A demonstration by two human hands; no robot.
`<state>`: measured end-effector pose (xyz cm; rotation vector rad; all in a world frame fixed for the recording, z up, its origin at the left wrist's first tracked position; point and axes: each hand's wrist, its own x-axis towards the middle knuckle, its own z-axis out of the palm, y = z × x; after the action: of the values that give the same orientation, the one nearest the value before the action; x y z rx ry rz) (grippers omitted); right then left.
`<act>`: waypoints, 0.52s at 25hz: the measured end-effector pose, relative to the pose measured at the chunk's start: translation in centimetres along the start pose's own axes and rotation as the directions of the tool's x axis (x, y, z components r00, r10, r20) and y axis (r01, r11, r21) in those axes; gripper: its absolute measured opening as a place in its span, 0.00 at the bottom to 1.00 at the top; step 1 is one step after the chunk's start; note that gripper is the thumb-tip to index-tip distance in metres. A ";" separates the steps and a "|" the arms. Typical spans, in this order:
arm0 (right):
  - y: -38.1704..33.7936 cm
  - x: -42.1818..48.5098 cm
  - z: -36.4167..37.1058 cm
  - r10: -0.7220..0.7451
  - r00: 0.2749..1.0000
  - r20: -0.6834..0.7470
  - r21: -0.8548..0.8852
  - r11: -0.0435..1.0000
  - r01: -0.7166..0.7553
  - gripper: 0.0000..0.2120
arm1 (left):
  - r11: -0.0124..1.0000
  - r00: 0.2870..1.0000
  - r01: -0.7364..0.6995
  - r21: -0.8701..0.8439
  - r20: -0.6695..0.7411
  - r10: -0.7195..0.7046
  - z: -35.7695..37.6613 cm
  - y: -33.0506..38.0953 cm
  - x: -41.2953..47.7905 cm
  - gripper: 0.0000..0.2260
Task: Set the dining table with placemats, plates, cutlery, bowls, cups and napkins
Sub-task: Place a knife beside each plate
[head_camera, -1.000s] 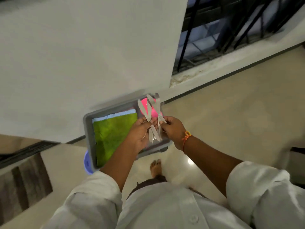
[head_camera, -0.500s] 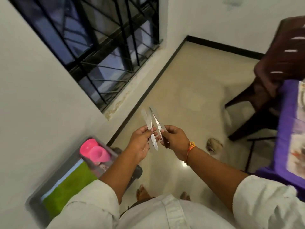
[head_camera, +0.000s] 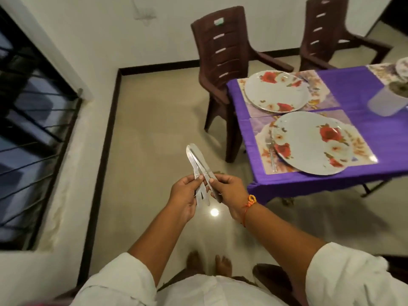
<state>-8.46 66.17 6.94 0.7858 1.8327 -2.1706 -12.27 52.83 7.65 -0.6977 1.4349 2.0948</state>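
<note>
Well, the knives (head_camera: 197,161) are not on the tabletop (head_camera: 375,127) yet. They are up over the floor, just off the corner of the tabletop nearest the person, carried between both hands. The left hand (head_camera: 183,196) has its fingers (head_camera: 199,178) curled round the handles with the thumb pressed on top, so the blades fan upward and away from the body. The right hand (head_camera: 231,191) pinches one handle of the bunch between thumb and forefinger, seemingly to draw a single knife out. I take that to be the step in hand: sorting one piece from the bundle for a setting. The knives overlap, so I cannot tell how many there are.

On the purple cloth, two places along the edge facing the window wall are partly laid. By the near corner a flowered placemat (head_camera: 362,151) carries the near plate (head_camera: 309,142). A fork (head_camera: 272,155) lies on that mat beside the plate, close against its rim on the side towards the table edge. Beyond it, at the far corner, a second placemat (head_camera: 320,93) carries the far plate (head_camera: 276,91), with no cutlery that I can see. A frosted cup (head_camera: 386,102) stands further in from that edge, and a brown chair (head_camera: 220,51) is drawn up at the far corner.

The strip of mat on the near plate's other side is bare, which is likely where a knife belongs.
</note>
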 end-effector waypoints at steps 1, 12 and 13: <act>-0.2 0.1 -0.7 0.001 1.000 -0.029 0.023 1.000 -0.001 0.07 | 1.000 1.000 0.004 0.018 0.018 -0.005 1.0 -0.1 0.3 0.08; -4.7 1.2 -6.8 -0.024 0.935 -0.354 0.108 0.992 0.066 0.08 | 0.976 0.935 0.142 0.165 0.301 -0.187 11.1 1.2 5.2 0.11; -5.0 1.4 -7.0 -0.018 0.931 -0.364 0.131 0.989 0.070 0.08 | 0.975 0.931 0.150 0.166 0.309 -0.196 11.7 1.4 5.5 0.11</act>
<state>-10.05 74.21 9.85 1.2632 1.8824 -2.3295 -18.73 64.02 8.62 -0.3865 1.2710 1.8495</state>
